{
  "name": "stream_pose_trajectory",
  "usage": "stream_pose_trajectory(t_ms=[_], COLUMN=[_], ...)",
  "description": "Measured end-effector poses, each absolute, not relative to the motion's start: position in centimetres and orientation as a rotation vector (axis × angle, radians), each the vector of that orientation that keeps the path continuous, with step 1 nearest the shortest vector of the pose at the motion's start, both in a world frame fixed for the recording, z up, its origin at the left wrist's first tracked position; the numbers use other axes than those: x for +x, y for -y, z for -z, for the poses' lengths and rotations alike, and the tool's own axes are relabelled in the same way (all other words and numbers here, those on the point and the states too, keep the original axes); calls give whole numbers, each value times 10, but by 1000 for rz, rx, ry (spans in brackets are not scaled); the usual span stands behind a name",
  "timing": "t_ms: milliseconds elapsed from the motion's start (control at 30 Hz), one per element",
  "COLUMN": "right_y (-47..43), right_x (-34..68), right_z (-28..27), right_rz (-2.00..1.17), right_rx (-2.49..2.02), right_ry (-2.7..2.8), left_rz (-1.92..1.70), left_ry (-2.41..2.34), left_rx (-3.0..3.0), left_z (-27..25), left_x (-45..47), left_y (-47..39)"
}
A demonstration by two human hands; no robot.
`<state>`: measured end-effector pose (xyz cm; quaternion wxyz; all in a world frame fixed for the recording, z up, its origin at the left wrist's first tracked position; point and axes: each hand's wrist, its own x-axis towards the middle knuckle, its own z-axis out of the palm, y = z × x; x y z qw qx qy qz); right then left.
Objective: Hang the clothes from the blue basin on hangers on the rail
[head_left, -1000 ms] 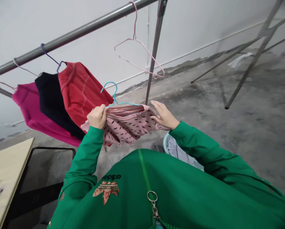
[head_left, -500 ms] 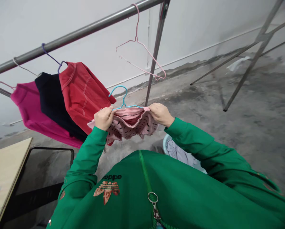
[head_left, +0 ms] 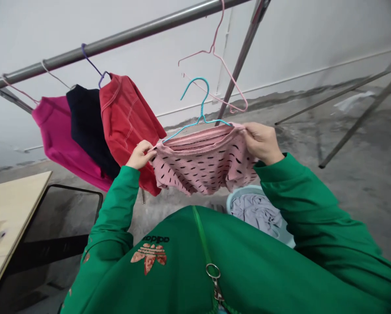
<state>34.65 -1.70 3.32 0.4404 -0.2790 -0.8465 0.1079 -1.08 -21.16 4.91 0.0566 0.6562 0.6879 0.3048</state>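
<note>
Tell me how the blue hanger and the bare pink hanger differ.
The blue hanger sits inside a patterned pink top, while the bare pink hanger carries no garment. The blue hanger's hook is off the rail; the bare pink hanger hangs from it. Both have thin frames.

Both arms reach forward from the torso (head_left: 182, 270), sleeved in green to the wrists. The left arm (head_left: 117, 213) bends at the elbow, its forearm rising steeply; the right arm (head_left: 313, 218) comes in on a longer slant from the lower right. The left hand (head_left: 140, 155) is closed in a pinch, fingertips toward the right. The right hand (head_left: 263, 141), fingers curled in a closed grip, points left and sits slightly higher in view. The hands are well apart.
</note>
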Motion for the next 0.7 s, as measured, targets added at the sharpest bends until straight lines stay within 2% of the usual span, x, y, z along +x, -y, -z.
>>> stream_pose_trajectory(t_ms=[200, 333, 533, 700], right_y=[15, 15, 16, 19], right_x=[354, 365, 376, 379], right_z=[-44, -49, -51, -52], right_rz=[-182, -175, -169, -178], right_rx=[-667, -690, -773, -780], right_ry=[2091, 2075, 2074, 2025], left_rz=[-1090, -1004, -1032, -933], left_ry=[-1841, -1780, -2136, -1982], left_rx=[1600, 1530, 1659, 1842], left_z=[-42, -30, -30, -50], left_x=[-3, -11, -8, 3], left_y=[195, 189, 186, 187])
